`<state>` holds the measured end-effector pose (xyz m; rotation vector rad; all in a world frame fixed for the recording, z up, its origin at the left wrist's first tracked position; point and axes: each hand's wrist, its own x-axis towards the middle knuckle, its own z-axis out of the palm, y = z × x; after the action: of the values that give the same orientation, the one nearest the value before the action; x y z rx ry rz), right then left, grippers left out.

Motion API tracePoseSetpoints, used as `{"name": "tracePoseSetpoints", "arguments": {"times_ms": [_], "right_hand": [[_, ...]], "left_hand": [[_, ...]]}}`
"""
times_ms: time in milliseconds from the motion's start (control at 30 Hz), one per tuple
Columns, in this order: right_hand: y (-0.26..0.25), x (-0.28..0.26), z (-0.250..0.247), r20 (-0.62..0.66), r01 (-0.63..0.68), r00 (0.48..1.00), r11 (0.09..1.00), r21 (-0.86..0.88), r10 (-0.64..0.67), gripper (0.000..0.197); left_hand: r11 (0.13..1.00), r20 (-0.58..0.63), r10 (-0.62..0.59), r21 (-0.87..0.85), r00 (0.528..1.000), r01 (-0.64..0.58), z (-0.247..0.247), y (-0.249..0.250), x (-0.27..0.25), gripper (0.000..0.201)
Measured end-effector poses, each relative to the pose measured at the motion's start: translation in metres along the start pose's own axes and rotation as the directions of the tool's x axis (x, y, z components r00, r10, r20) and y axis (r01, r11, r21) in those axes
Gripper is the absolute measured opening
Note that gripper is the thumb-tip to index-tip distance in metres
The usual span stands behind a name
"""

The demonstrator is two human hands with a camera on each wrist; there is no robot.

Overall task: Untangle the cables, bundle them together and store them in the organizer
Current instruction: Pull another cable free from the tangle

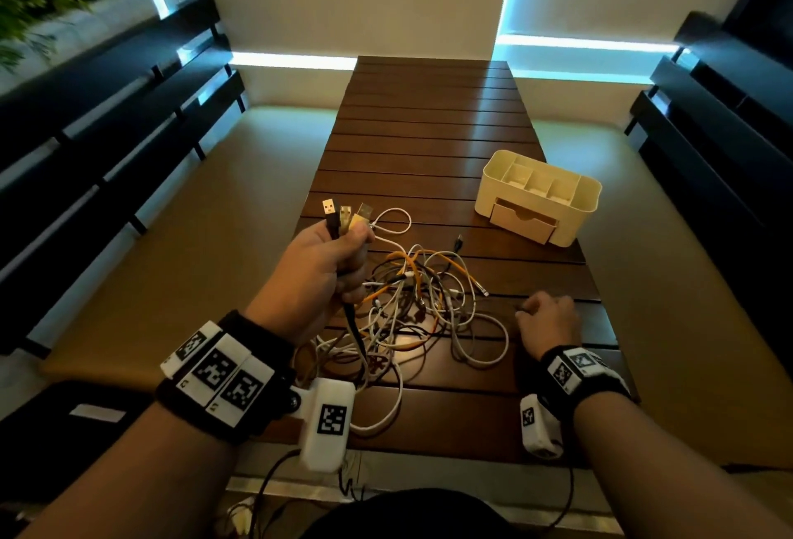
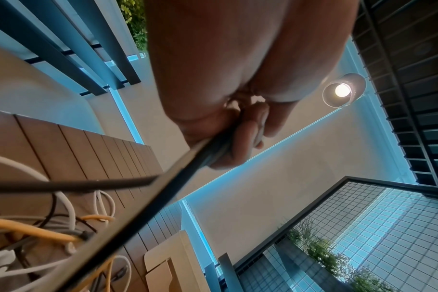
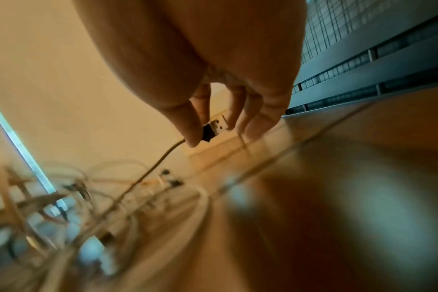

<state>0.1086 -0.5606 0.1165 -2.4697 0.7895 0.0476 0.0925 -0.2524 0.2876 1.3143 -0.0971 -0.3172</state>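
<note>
A tangle of white, orange and black cables (image 1: 412, 306) lies on the slatted wooden table (image 1: 429, 118). My left hand (image 1: 326, 268) is raised above the tangle's left side and grips three cables just below their USB plugs (image 1: 345, 212), which stick up from the fist. In the left wrist view a black cable (image 2: 148, 197) runs taut from that hand's curled fingers (image 2: 240, 142). My right hand (image 1: 547, 322) is low at the tangle's right edge. Its thumb and fingers pinch a black USB plug (image 3: 214, 128) with a thin cable trailing into the pile. The cream organizer (image 1: 538, 195) stands far right, its compartments showing nothing inside.
The organizer has a small shut drawer (image 1: 523, 219) on its front. Benches with dark slatted backs (image 1: 107, 109) run along both sides of the narrow table. The table's near edge (image 1: 386, 450) lies just under my wrists, and thin wires hang below it.
</note>
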Motion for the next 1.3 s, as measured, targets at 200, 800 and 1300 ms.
{"name": "tracePoseSetpoints", "arguments": {"times_ms": [200, 800, 1300], "right_hand": [[-0.067, -0.026, -0.051, -0.072, 0.295, 0.953, 0.845, 0.446, -0.295, 0.012], [-0.18, -0.113, -0.116, -0.033, 0.442, 0.734, 0.441, 0.781, -0.678, 0.028], [-0.196, -0.119, -0.104, -0.173, 0.511, 0.769, 0.429, 0.745, -0.615, 0.012]], "left_hand": [[0.999, -0.053, 0.045, -0.015, 0.998, -0.046, 0.013, 0.002, 0.008, 0.013], [0.97, 0.027, 0.176, 0.164, 0.984, -0.178, 0.024, 0.026, 0.026, 0.019], [0.94, 0.127, 0.271, 0.178, 0.954, -0.291, 0.021, 0.019, 0.037, 0.038]]}}
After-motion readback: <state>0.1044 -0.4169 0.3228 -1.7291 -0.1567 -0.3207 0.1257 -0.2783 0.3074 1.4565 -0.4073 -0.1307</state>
